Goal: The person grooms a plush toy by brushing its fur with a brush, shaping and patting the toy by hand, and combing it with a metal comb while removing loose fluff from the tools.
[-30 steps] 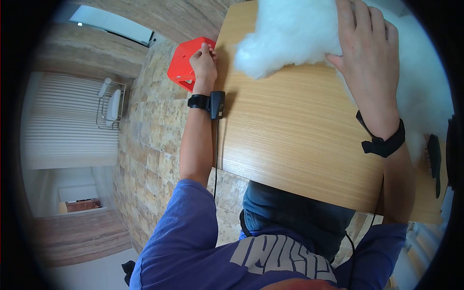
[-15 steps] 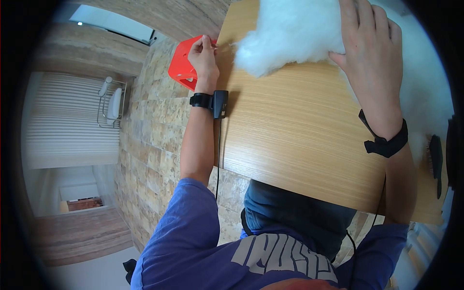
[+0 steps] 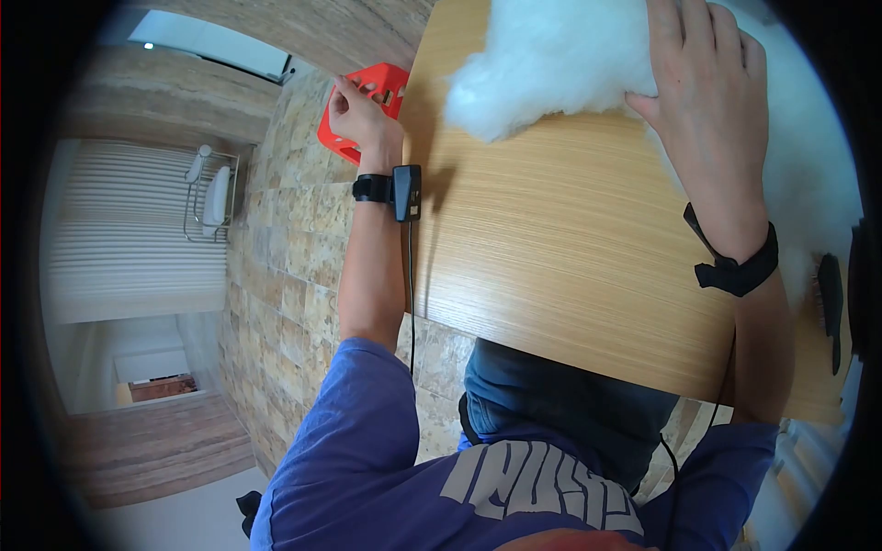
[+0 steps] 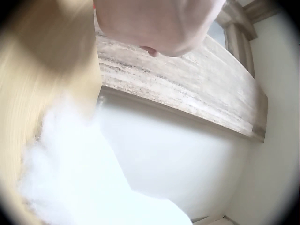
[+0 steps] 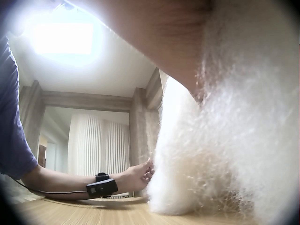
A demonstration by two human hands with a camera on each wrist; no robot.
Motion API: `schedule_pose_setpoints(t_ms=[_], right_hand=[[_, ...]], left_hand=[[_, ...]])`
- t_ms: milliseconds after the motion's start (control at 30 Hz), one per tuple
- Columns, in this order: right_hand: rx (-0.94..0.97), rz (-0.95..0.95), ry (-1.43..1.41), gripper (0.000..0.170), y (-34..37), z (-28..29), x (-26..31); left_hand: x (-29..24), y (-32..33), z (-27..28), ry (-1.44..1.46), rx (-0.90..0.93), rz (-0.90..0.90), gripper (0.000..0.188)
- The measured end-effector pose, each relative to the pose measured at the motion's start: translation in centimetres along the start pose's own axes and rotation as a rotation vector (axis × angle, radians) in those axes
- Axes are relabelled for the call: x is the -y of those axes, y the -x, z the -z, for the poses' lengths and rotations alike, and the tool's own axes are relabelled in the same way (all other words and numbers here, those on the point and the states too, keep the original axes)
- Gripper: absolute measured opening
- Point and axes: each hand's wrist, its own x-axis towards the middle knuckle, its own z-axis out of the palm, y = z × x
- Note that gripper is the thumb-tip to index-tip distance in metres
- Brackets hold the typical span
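Observation:
A thick mass of white fluffy fibre (image 3: 560, 69) lies over the far part of the wooden table (image 3: 570, 239) and along its right side. My right hand (image 3: 712, 110) rests on it, back upward, fingers straight and thumb out to the side. The right wrist view shows the fluff (image 5: 197, 154) close up, rising against that hand. Past the left table edge, my left hand (image 3: 363, 121) hovers over a red plastic object with holes (image 3: 390, 81). Its thumb points outward and its other fingers bend inward; I cannot tell whether they hold anything.
A dark-handled brush (image 3: 829, 312) lies at the right side of the table. Black wrist straps with cables (image 3: 411, 275) run down both arms. Tiled floor (image 3: 276, 266) shows left of the table, with a white metal-framed rack (image 3: 213, 197) farther off.
My left hand has moved left from the table edge, uncovering more of the red object's holes. The right hand has shifted very slightly right and stays on the fluff.

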Motion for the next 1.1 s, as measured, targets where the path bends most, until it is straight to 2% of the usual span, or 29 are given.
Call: schedule_pose_setpoints(t_ms=[267,433,567,633,767,833,933,1033,1100], right_hand=[[-0.038,0.005,-0.026,0.097,-0.1,0.0,0.0],[-0.083,0.013,-0.067,0.097,-0.2,-0.1,0.0],[-0.049,0.007,-0.029,0.096,-0.4,-0.3,0.1],[-0.111,0.007,-0.097,0.097,-0.4,-0.7,0.0],[-0.008,0.005,-0.058,0.097,-0.4,0.5,0.0],[0.006,0.001,-0.060,0.098,-0.3,0.6,0.0],[-0.022,0.000,-0.023,0.098,-0.3,0.0,0.1],[-0.078,-0.011,-0.070,0.099,-0.2,-0.5,0.2],[-0.051,-0.004,-0.043,0.099,-0.3,-0.1,0.1]], left_hand=[[1.6,-1.3,0.4,0.059,0.074,-0.007,0.025],[0.1,0.4,-0.6,-0.049,0.340,0.057,0.032],[-0.6,1.5,-1.8,-0.052,0.401,0.001,0.027],[-0.7,1.8,-2.1,-0.031,0.443,0.008,0.024],[-0.5,1.9,-2.1,-0.082,0.412,0.052,0.021],[-0.1,1.4,-1.8,-0.048,0.386,0.107,0.029],[0.7,0.8,-1.3,0.098,0.397,0.180,0.038],[0.0,1.4,-1.3,0.133,0.459,0.271,0.037],[0.0,1.4,-1.5,0.105,0.447,0.274,0.036]])
